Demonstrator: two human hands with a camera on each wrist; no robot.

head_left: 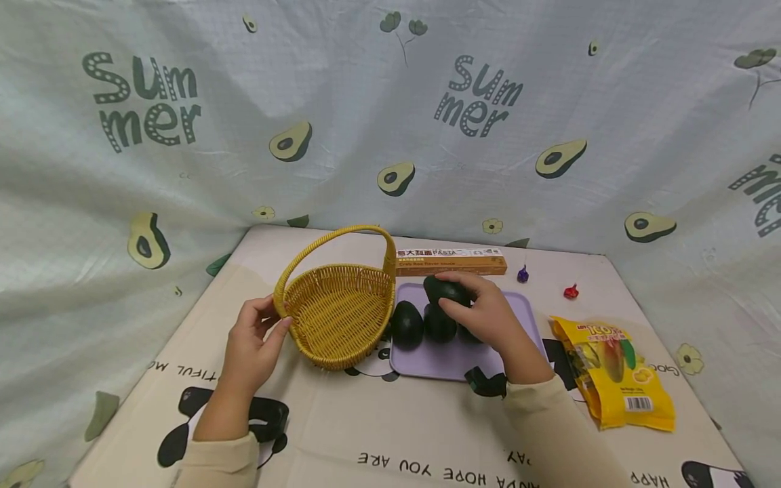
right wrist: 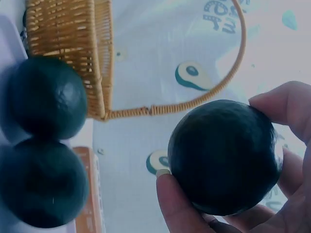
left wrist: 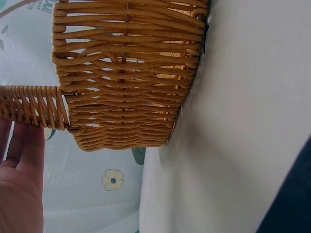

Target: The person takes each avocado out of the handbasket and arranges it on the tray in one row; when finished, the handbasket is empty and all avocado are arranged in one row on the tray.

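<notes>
Two bare hands work over a desk (head_left: 427, 434) printed with pandas and lettering, backed by a pale cloth patterned with avocados and the word "Summer". The right hand (head_left: 488, 318) grips a dark green avocado (head_left: 447, 290) just above the far part of a lilac tray (head_left: 451, 362) that lies near the middle of the desk; the right wrist view shows its fingers (right wrist: 286, 104) and thumb curled round the fruit, which is lifted clear of the tray. Two more dark avocados (head_left: 407, 324) lie side by side on the tray below it, touching each other, close to the tray's left edge. A yellow woven basket (head_left: 338, 315) with an arched handle stands just left of the tray, its side right against the tray's edge. The left hand (head_left: 250, 349) rests against the basket's near-left rim, fingers (left wrist: 26, 145) straight and relaxed beside the handle's base, touching it without closing round it. Along the far edge of the desk lies a long orange pasta box (head_left: 450, 261), just behind the tray. Two small wrapped sweets, one purple (head_left: 522, 274) and one red (head_left: 571, 292), sit apart toward the far right corner. A yellow snack packet (head_left: 616, 373) lies flat near the right edge, well apart from the tray.
</notes>
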